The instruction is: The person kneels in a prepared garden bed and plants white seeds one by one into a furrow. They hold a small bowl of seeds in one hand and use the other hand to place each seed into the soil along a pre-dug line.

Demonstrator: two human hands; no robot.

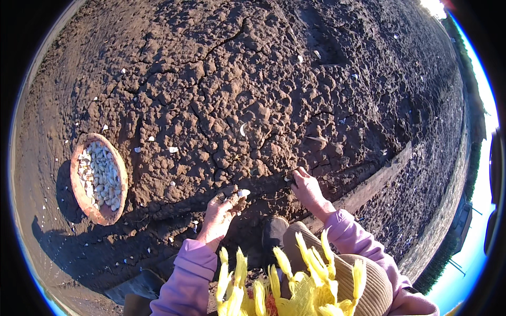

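My left hand (221,215) is soiled and curled around garlic cloves, and one white clove (244,193) shows at the fingertips. It is just above a shallow furrow in the soil. My right hand (310,191) reaches down to the furrow's edge with its fingertips at the earth. A pale clove (287,179) shows beside those fingertips; whether they pinch it is hard to see. To the left, a reddish clay bowl (104,217) sits tilted-looking on the ground, holding a heap of garlic cloves (101,173).
Cracked, clumpy soil (221,98) spreads ahead, scattered with white flakes (173,149). A long flat strip (375,181), perhaps a board, runs along the right. Close to me are my shoe (274,233), a corduroy-covered knee (363,272) and a yellow fringed cloth (304,292).
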